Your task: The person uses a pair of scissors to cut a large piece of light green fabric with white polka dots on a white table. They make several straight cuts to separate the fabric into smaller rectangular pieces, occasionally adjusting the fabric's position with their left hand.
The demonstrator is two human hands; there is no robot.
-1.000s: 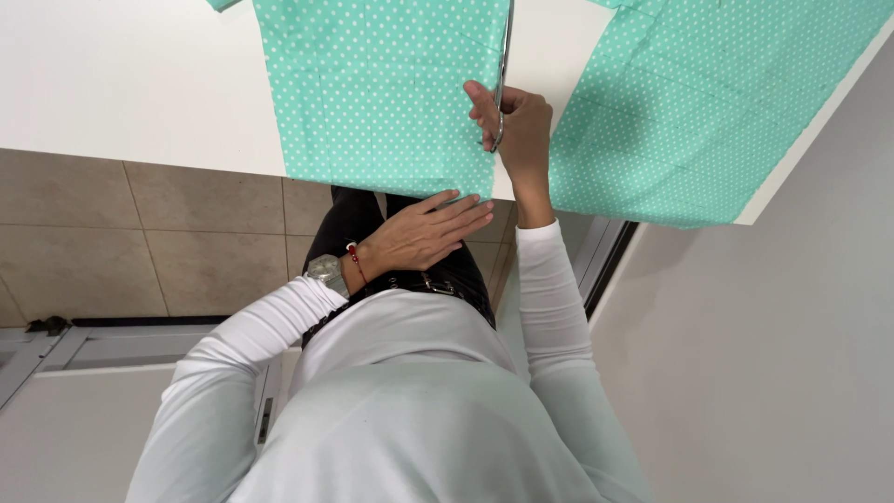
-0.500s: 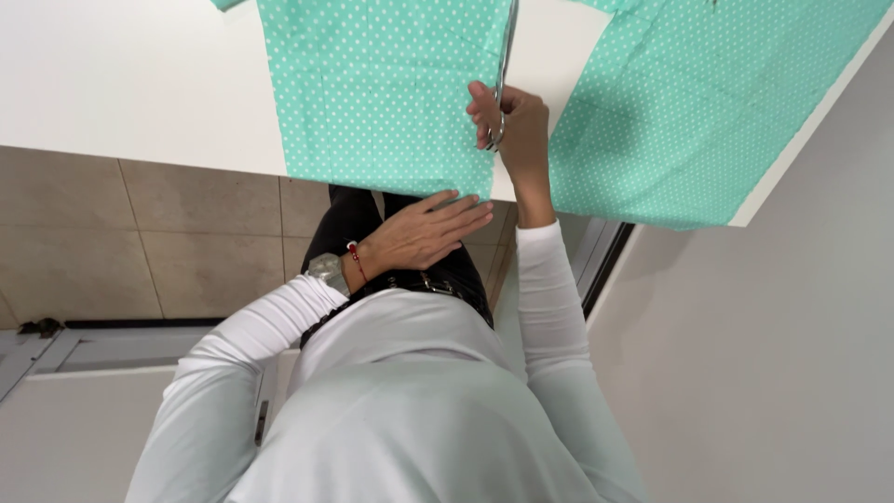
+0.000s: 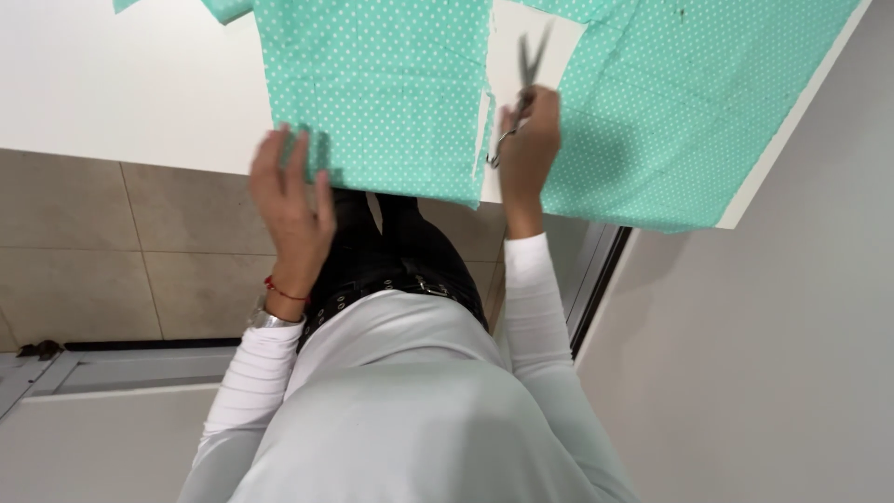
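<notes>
A mint-green fabric with white dots (image 3: 391,93) lies on a white table (image 3: 121,84), and its near edge hangs over the table's front. My right hand (image 3: 529,149) grips grey scissors (image 3: 528,70), whose blades point away from me in the gap between this piece and a second piece of the same fabric (image 3: 689,102) to the right. My left hand (image 3: 293,210), blurred and with fingers spread, is at the near left corner of the fabric and holds nothing. It wears a watch and a red bracelet.
The table's right end stops near a white wall (image 3: 773,354). Below the table's front edge are beige floor tiles (image 3: 102,251), my black trousers with a belt (image 3: 391,270) and a grey door sill (image 3: 121,368).
My left hand has risen from in front of my waist to the fabric's near left corner. My right hand has pushed the scissors farther away along the gap.
</notes>
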